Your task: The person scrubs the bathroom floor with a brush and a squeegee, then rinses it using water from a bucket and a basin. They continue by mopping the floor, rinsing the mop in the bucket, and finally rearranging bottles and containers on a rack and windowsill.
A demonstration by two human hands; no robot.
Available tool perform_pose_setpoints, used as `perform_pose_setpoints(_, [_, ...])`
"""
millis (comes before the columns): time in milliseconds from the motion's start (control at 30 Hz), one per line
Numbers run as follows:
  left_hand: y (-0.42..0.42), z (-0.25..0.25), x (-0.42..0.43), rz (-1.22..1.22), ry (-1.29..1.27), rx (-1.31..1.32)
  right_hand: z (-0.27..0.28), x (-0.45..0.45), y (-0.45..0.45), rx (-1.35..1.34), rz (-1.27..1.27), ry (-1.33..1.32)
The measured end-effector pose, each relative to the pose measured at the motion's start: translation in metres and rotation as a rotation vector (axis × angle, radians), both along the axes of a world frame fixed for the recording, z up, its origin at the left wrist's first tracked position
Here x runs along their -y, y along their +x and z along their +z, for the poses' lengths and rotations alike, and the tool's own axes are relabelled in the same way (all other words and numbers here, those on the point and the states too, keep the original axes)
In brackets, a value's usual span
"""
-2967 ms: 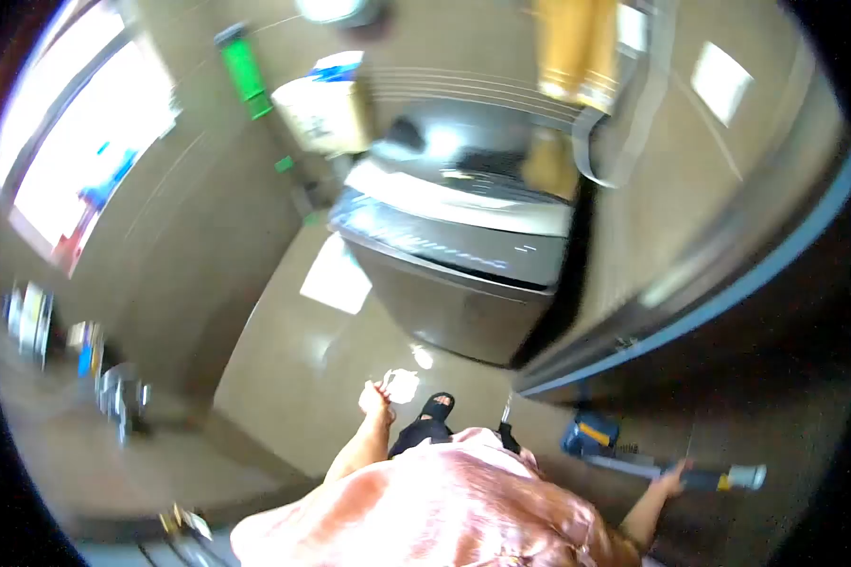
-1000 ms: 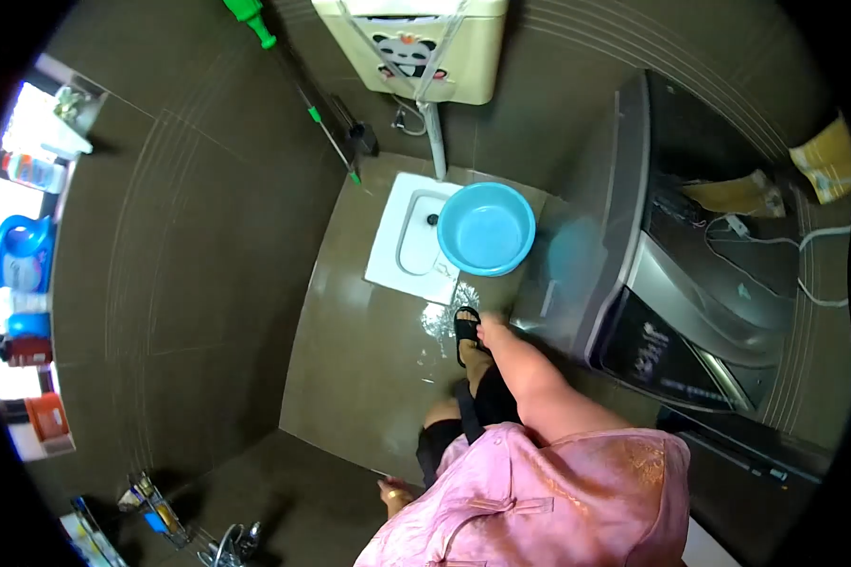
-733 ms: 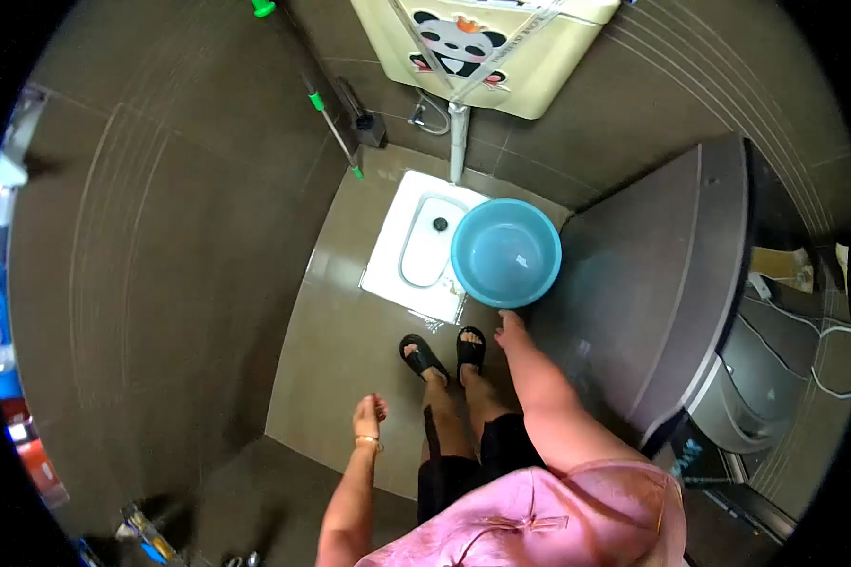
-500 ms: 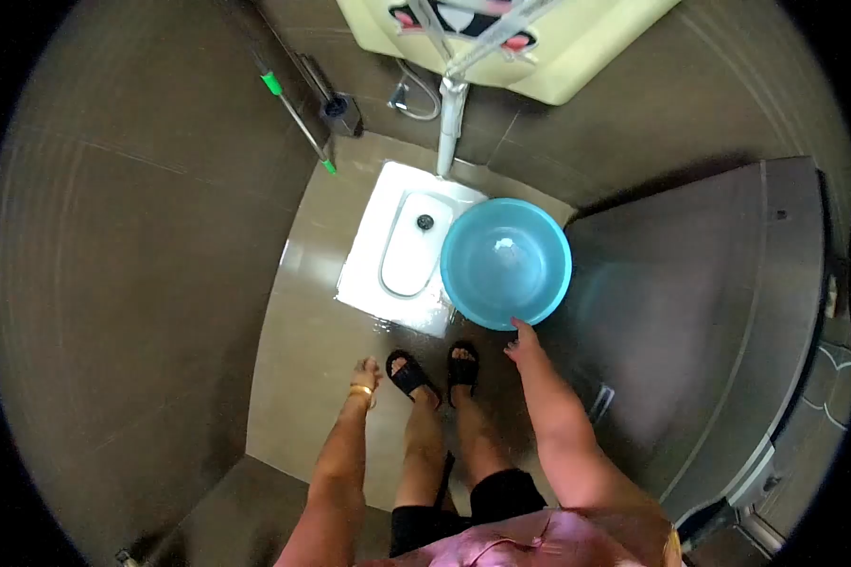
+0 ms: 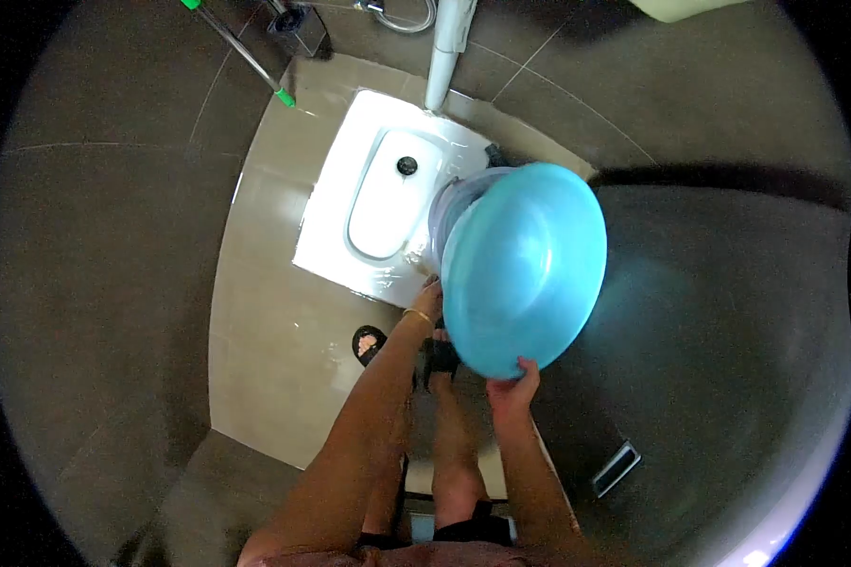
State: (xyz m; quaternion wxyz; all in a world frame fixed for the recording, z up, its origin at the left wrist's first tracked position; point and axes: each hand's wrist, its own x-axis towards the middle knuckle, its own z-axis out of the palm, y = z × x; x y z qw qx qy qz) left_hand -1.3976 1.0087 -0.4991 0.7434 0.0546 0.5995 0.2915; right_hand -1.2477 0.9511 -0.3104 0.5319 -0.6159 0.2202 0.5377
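Observation:
A large light-blue plastic basin (image 5: 548, 265) is tilted up, its open side turned towards the right. My right hand (image 5: 514, 386) grips its near rim, with the thumb over the edge. Beneath the basin's left side shows part of a translucent grey bucket (image 5: 452, 206), mostly hidden by the basin. Close to the basin's left edge and the bucket's near side is my left hand (image 5: 428, 297). Its fingers are partly hidden, so I cannot tell whether they hold anything. A white squat toilet (image 5: 336, 213) is set in the floor to the left of the bucket.
A white pipe (image 5: 444, 57) comes down behind the toilet. At the back left stand a green-and-metal pole (image 5: 241, 52) and a dark brush holder (image 5: 298, 33). A metal hose (image 5: 411, 21) hangs on the wall. My black slippers (image 5: 369, 344) are on wet-looking tiles. A dark panel rises at right.
My right hand has lifted and tilted the basin, uncovering part of the bucket. My left hand has moved right, up to the basin's left side. The view has shifted closer.

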Motion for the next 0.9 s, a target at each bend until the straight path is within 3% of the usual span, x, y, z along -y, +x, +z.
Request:
perform_pose_setpoints(133, [0.026, -0.007, -0.028, -0.156, 0.055, -0.127, -0.028, 0.068, 0.004, 0.154, 0.109, 0.022])
perform_pose_setpoints(200, [0.030, -0.010, -0.030, -0.216, 0.079, -0.220, 0.018, 0.033, -0.011, 0.012, -0.009, 0.034])
perform_pose_setpoints(300, [0.009, 0.003, -0.012, -0.324, 0.082, -0.304, 0.032, 0.029, -0.010, 0.061, 0.029, 0.018])
perform_pose_setpoints(433, [-0.077, 0.050, 0.029, -0.454, -0.020, -0.265, 0.063, 0.016, -0.012, 0.042, 0.047, -0.002])
perform_pose_setpoints(533, [-0.140, 0.092, 0.083, 0.120, -0.549, -0.157, 0.063, 0.030, -0.008, 0.006, 0.075, -0.010])
perform_pose_setpoints(633, [-0.191, 0.136, 0.168, 0.444, -0.466, -0.005, 0.072, 0.023, -0.020, -0.012, 0.098, -0.061])
perform_pose_setpoints(733, [-0.202, 0.185, 0.218, 0.735, -0.447, -0.147, 0.092, -0.001, -0.046, 0.056, 0.113, -0.093])
perform_pose_setpoints(833, [-0.205, 0.202, 0.249, 0.920, -0.539, -0.284, 0.066, -0.013, -0.037, 0.087, 0.243, -0.140])
perform_pose_setpoints(900, [-0.207, 0.198, 0.271, 1.003, -0.614, -0.358, 0.017, -0.021, -0.017, 0.068, 0.388, -0.192])
